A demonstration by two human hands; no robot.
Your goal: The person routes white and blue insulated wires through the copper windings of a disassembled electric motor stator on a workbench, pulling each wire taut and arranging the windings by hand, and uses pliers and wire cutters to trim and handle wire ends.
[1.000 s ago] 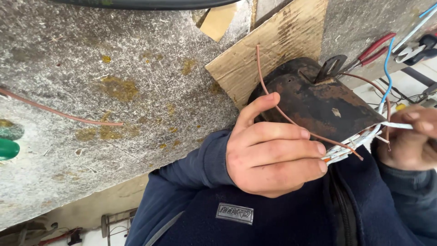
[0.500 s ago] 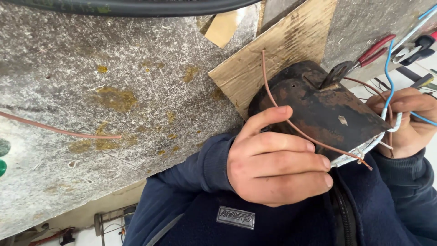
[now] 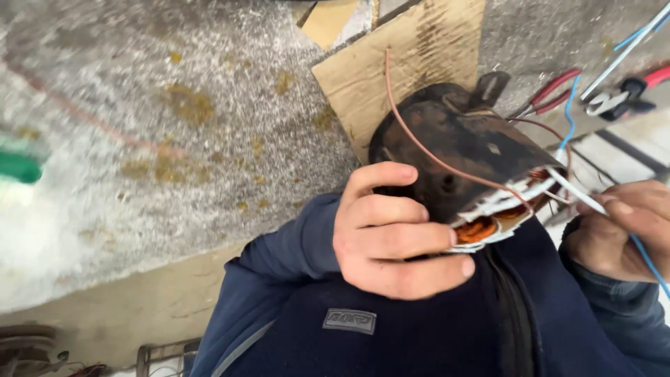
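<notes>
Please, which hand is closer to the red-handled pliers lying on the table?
The right hand. It is below the red-handled pliers, apart from them, pinching a white wire. The left hand is farther, gripping the dark motor housing.

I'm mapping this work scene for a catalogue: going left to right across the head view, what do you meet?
Green object → left hand → dark rusty motor stator → red-handled pliers → right hand pinching a white wire.
</notes>
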